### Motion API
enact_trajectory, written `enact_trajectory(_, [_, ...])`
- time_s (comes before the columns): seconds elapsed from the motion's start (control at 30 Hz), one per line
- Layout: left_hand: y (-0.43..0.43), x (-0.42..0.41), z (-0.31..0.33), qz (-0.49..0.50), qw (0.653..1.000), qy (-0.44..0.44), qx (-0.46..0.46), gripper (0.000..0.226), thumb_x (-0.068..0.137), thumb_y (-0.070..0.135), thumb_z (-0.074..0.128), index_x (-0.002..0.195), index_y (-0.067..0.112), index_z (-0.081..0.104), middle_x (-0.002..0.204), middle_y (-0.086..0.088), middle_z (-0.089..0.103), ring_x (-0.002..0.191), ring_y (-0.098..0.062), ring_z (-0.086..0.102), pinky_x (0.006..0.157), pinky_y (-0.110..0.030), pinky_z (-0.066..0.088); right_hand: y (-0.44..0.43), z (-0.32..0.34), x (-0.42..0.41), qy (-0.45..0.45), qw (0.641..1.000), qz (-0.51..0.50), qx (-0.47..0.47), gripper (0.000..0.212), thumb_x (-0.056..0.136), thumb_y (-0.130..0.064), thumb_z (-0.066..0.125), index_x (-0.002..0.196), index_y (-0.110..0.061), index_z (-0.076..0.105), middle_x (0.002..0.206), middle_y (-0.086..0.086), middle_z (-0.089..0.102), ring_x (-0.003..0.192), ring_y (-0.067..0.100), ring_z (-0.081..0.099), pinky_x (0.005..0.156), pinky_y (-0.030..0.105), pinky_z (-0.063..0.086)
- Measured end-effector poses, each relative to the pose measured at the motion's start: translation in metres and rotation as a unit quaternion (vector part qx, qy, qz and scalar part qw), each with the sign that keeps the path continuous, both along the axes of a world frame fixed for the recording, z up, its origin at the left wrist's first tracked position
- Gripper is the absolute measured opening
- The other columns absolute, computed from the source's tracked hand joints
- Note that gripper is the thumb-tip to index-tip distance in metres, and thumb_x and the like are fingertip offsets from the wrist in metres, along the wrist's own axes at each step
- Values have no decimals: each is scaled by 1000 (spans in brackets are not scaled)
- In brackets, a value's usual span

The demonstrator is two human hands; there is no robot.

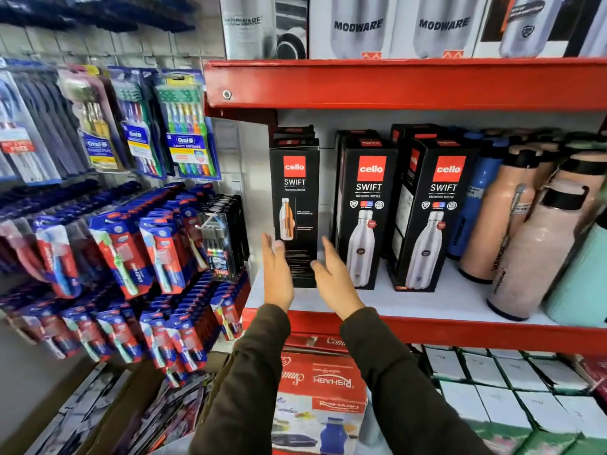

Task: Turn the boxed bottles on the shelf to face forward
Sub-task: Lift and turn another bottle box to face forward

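Note:
Three black "cello SWIFT" bottle boxes stand on the white shelf board (427,300). The left box (295,198) shows a narrow panel with a cutaway bottle picture. The middle box (366,211) and the right box (430,215) show the steel bottle picture, the right one angled a little. More black boxes stand behind them. My left hand (277,274) is open at the left box's lower left edge. My right hand (335,277) is open at its lower right edge. Both hands flank the box; neither visibly grips it.
Loose peach, blue and mint bottles (512,224) crowd the shelf's right side. A red shelf lip (394,83) above carries Modware boxes. Hanging toothbrush packs (157,244) fill the wall to the left. Red and white boxes (322,389) sit on the level below.

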State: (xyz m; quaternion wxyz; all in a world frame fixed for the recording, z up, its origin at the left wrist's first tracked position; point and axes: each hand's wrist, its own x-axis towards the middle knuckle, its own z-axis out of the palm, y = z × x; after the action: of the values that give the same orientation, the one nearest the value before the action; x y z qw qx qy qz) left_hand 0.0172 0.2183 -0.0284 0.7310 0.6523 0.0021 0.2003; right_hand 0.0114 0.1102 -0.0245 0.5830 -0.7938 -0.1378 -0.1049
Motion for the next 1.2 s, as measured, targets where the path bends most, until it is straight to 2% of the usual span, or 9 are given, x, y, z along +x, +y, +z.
enact_trajectory(0.1, [14, 5, -1, -88, 995, 22, -41, 51, 103, 50, 13, 125, 33, 57, 110, 25, 72, 104, 16, 61, 83, 1, 44, 9, -2, 8, 24, 999, -4, -31, 59, 96, 3, 39, 152, -10, 23, 136, -3, 37, 123, 3, 29, 78, -13, 19])
enact_trajectory(0.2, [24, 7, -3, -99, 993, 36, -51, 60, 99, 59, 9, 134, 29, 48, 106, 26, 63, 85, 25, 61, 65, 5, 43, 15, -4, 7, -1, 999, -30, -40, 58, 93, 1, 50, 147, -12, 32, 136, 3, 51, 123, 10, 46, 89, 3, 31])
enact_trajectory(0.3, [30, 6, -5, -91, 994, 30, -48, 57, 99, 60, 14, 137, 30, 46, 114, 23, 61, 93, 22, 61, 78, 0, 44, 20, -8, 4, -41, 997, -56, -43, 62, 86, -4, 67, 140, -12, 39, 131, 3, 55, 121, 13, 52, 101, 20, 39])
enact_trajectory(0.4, [32, -1, -8, -73, 996, 17, -55, 63, 99, 59, 24, 140, 20, 52, 129, 10, 60, 118, 0, 57, 105, -24, 41, 23, -6, 4, -74, 993, -80, -37, 77, 75, -11, 80, 140, -16, 38, 132, 0, 53, 122, 9, 48, 103, 22, 37])
enact_trajectory(0.57, [35, -16, -11, -22, 997, -29, -67, 60, 96, 59, 34, 124, 18, 67, 115, 8, 72, 112, -8, 67, 97, -28, 54, 28, -2, 6, -104, 985, -136, -27, 92, 63, -27, 89, 138, -24, 37, 132, -3, 53, 124, 9, 49, 102, 25, 40])
enact_trajectory(0.77, [39, -18, -14, 43, 995, -67, -57, 48, 96, 53, 45, 116, 19, 72, 106, 6, 77, 102, -10, 72, 90, -32, 57, 29, 1, 5, -115, 982, -150, -1, 84, 58, -33, 89, 130, -30, 45, 122, -11, 59, 115, 4, 55, 96, 19, 45])
enact_trajectory(0.87, [43, -9, -12, 106, 991, -74, -25, 30, 100, 31, 50, 125, 21, 64, 119, 0, 69, 107, -12, 65, 88, -28, 52, 27, 0, 2, -85, 987, -133, 31, 85, 58, -30, 87, 131, -34, 44, 124, -14, 58, 117, 2, 54, 102, 24, 45])
enact_trajectory(1.0, [48, 10, -8, 15, 999, 9, 34, 43, 104, 26, 39, 144, 9, 44, 148, -3, 46, 134, -11, 42, 112, -24, 30, 23, 1, -3, -76, 992, -88, 39, 82, 62, -30, 82, 125, -61, 39, 120, -37, 54, 116, -13, 51, 100, 16, 44])
enact_trajectory(1.2, [47, 8, -12, -16, 1000, -7, 26, 41, 105, 26, 36, 145, 19, 39, 128, 18, 42, 119, 4, 40, 103, -21, 29, 16, -2, 4, -67, 997, -38, 30, 88, 80, -18, 73, 152, -33, 25, 147, -21, 38, 139, -3, 35, 118, 32, 31])
